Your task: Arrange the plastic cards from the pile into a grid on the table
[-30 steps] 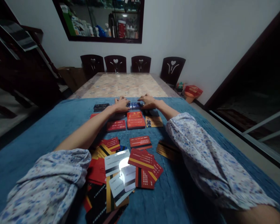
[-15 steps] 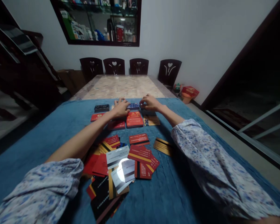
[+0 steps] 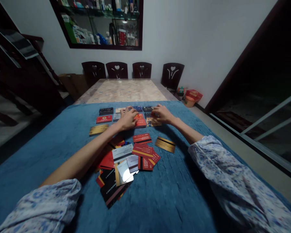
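Observation:
Several small stacks of cards stand in rows on the blue cloth, among them a black stack (image 3: pixel 106 111), a red one (image 3: pixel 104 119) and a gold one (image 3: pixel 98 129). My left hand (image 3: pixel 128 119) rests over the middle stacks, fingers apart, beside a red stack (image 3: pixel 140 123). At the right end of the rows, my right hand (image 3: pixel 161 114) has its fingers bent down at a dark stack, above a yellow-and-blue card (image 3: pixel 151 122); what its fingertips touch is too small to make out. Nearer to me lies a loose, overlapping pile of cards (image 3: pixel 122 152).
A single gold card (image 3: pixel 165 144) lies right of the pile. The blue cloth (image 3: pixel 172 194) covers the near part of the table. Beyond it are the bare marble-look top (image 3: pixel 128 90) and several dark chairs (image 3: pixel 116 70).
The view has shifted slightly. My right hand has moved nearer, from the back-row stack to the one in front, uncovering the back stack. My left hand stays over the middle stacks.

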Tool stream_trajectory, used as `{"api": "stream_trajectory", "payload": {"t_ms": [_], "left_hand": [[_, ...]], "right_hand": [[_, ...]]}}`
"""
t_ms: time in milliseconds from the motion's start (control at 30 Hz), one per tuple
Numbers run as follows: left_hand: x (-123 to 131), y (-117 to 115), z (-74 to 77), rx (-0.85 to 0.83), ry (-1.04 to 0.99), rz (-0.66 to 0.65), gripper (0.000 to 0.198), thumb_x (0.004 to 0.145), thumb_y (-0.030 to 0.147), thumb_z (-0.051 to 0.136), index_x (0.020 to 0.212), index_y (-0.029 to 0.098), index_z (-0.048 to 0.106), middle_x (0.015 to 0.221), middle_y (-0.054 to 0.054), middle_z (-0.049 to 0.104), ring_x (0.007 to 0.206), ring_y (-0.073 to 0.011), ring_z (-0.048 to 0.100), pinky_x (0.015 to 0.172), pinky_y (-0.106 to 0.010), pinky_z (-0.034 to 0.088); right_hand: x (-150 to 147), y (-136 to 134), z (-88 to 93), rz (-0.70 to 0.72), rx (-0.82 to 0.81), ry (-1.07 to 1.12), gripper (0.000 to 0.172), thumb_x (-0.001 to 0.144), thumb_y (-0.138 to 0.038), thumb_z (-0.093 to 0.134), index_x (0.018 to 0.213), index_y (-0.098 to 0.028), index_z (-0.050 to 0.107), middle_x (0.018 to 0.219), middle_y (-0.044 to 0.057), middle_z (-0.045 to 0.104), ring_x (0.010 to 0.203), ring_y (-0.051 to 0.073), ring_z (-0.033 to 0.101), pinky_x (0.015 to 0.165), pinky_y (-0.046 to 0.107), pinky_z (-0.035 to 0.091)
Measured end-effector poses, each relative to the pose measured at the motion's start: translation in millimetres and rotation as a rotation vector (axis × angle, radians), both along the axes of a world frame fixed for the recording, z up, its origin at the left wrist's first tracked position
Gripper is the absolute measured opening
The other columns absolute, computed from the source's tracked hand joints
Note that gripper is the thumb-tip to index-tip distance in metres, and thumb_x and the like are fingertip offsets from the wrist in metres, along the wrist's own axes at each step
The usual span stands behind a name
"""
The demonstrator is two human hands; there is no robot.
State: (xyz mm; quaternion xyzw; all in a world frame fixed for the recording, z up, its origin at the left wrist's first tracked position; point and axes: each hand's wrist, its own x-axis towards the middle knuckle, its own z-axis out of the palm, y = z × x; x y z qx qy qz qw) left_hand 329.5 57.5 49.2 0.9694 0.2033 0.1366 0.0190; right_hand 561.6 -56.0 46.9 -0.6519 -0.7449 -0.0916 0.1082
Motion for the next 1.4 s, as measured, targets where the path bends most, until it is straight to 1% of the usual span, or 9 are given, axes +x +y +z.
{"api": "stream_trajectory", "payload": {"t_ms": [167,300,500,600,833,967,1167,1267,1400], "left_hand": [[-4,-25,0.0,-0.02,-0.015,-0.006,0.038,0.092,0.025,0.051,0.127,0.023,0.065,0.139,-0.013,0.058,0.138,-0.0376,0.036,0.107,-0.063,0.029],[-6,-44,-2.3,-0.037,-0.022,-0.024,0.037,0.092,0.023,0.052,0.126,0.022,0.066,0.137,-0.013,0.06,0.137,-0.037,0.036,0.106,-0.061,0.03],[-6,-71,-9.0,-0.035,-0.004,-0.1,0.037,0.088,0.023,0.056,0.123,0.024,0.068,0.134,-0.011,0.063,0.136,-0.0366,0.036,0.105,-0.061,0.029],[-5,-85,-11.3,-0.033,0.014,-0.136,0.035,0.088,0.023,0.056,0.121,0.022,0.069,0.135,-0.013,0.062,0.137,-0.0373,0.036,0.105,-0.062,0.029],[1,-114,-9.4,-0.037,0.08,-0.181,0.035,0.087,0.019,0.055,0.119,0.021,0.069,0.136,-0.014,0.061,0.139,-0.0398,0.034,0.104,-0.065,0.031],[4,-123,-11.5,-0.035,0.083,-0.219,0.033,0.087,0.019,0.056,0.117,0.023,0.069,0.132,-0.014,0.062,0.137,-0.0393,0.035,0.105,-0.065,0.031],[7,-131,-17.1,-0.067,0.134,-0.257,0.029,0.086,0.02,0.057,0.112,0.022,0.07,0.132,-0.014,0.064,0.138,-0.0392,0.035,0.105,-0.066,0.03],[9,-131,-20.8,-0.114,0.151,-0.267,0.033,0.086,0.018,0.055,0.115,0.02,0.07,0.134,-0.014,0.064,0.14,-0.039,0.035,0.106,-0.068,0.029],[11,-128,-27.4,-0.163,0.146,-0.295,0.042,0.083,0.016,0.055,0.123,0.023,0.069,0.137,-0.013,0.064,0.141,-0.039,0.035,0.107,-0.069,0.029]], "right_hand": [[-3,-27,-6.8,-0.006,0.011,0.007,0.017,0.087,-0.021,0.058,0.091,-0.02,0.074,0.094,0.01,0.07,0.095,0.026,0.049,0.072,0.034,0.028],[-8,-51,-12.2,-0.011,0.014,-0.001,0.017,0.09,-0.019,0.056,0.091,-0.02,0.073,0.095,0.01,0.071,0.096,0.026,0.05,0.073,0.034,0.028],[-16,-88,-21.9,0.002,0.016,0.014,0.018,0.093,-0.025,0.057,0.098,-0.021,0.074,0.096,0.011,0.071,0.098,0.026,0.051,0.075,0.036,0.03],[-19,-104,-28.0,0.018,0.025,0.021,0.02,0.094,-0.026,0.055,0.099,-0.022,0.074,0.097,0.01,0.071,0.097,0.026,0.051,0.077,0.036,0.031],[-28,-135,-36.5,0.005,0.068,0.05,0.021,0.096,-0.032,0.056,0.101,-0.023,0.074,0.099,0.011,0.072,0.097,0.026,0.052,0.078,0.038,0.033],[-34,-149,-41.3,-0.004,0.084,0.06,0.025,0.095,-0.039,0.059,0.104,-0.023,0.075,0.102,0.011,0.072,0.099,0.027,0.054,0.08,0.039,0.035],[-38,-161,-43.2,0.007,0.044,0.084,0.034,0.094,-0.052,0.061,0.104,-0.023,0.075,0.105,0.011,0.071,0.097,0.026,0.054,0.08,0.039,0.035],[-39,-163,-42.0,0.017,0.018,0.084,0.037,0.093,-0.054,0.062,0.107,-0.022,0.075,0.107,0.011,0.071,0.098,0.026,0.054,0.082,0.04,0.036],[-38,-166,-44.2,0.02,0.004,0.098,0.043,0.092,-0.056,0.061,0.115,-0.023,0.074,0.112,0.013,0.07,0.102,0.028,0.054,0.083,0.042,0.039]]}}
